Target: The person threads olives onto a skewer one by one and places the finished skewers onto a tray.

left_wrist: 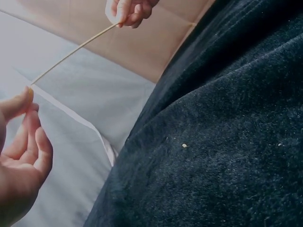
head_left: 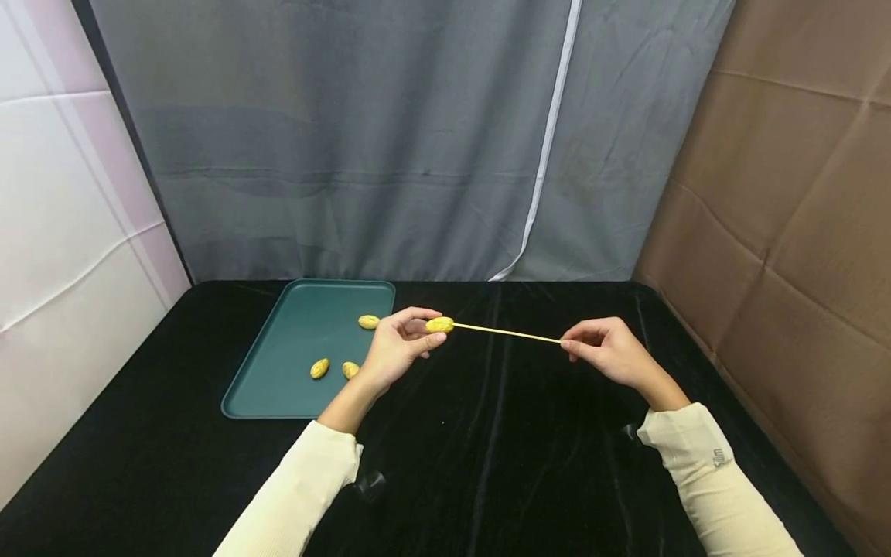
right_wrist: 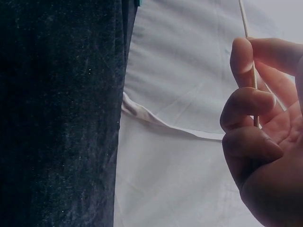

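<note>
My left hand pinches a small yellow oval piece, wrinkled like a dried fruit, between thumb and fingers. From its right side a thin bamboo skewer runs across to my right hand, whose thumb and fingertips pinch the stick near its other end. Both hands are raised above the black cloth, with the skewer nearly level. In the right wrist view, the stick's end passes behind the curled fingers. The left wrist view shows the left thumb at the skewer's tip; the yellow piece is mostly hidden there.
A green tray lies on the black-covered table, left of my left hand. Several similar yellow oval pieces rest on it, one partly behind the left wrist. Grey, white and brown cloths hang around the table.
</note>
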A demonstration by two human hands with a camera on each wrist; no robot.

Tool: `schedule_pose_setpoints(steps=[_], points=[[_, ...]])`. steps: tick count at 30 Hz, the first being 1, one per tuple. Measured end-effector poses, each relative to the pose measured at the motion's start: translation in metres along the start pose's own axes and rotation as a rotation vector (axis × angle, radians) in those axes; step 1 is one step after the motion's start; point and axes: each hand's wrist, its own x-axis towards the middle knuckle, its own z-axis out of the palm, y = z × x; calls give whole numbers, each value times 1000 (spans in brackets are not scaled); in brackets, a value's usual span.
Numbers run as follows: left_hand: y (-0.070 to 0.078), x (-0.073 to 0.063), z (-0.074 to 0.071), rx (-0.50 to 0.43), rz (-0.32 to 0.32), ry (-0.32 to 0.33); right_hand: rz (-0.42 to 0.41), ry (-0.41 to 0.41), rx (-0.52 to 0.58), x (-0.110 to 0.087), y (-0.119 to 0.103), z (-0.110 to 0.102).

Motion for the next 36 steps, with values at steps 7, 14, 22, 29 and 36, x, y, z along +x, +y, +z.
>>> schedule_pose_setpoints(steps=[7, 14, 22, 29, 36], points=[[-4, -2, 0, -118, -1, -12, 0, -31, 53, 0, 13, 0], [-5, -2, -1, -182, -18, -53, -19, -46, 90, 1, 15, 3], [-5, -4, 1, -245, -30, -92, -9, -68, 93, 1, 15, 8], [-5, -3, 3, -260, -18, -108, -17, -66, 94, 1, 15, 9], [-4, -3, 5, -291, -15, -120, -15, -70, 107, 2, 16, 11]])
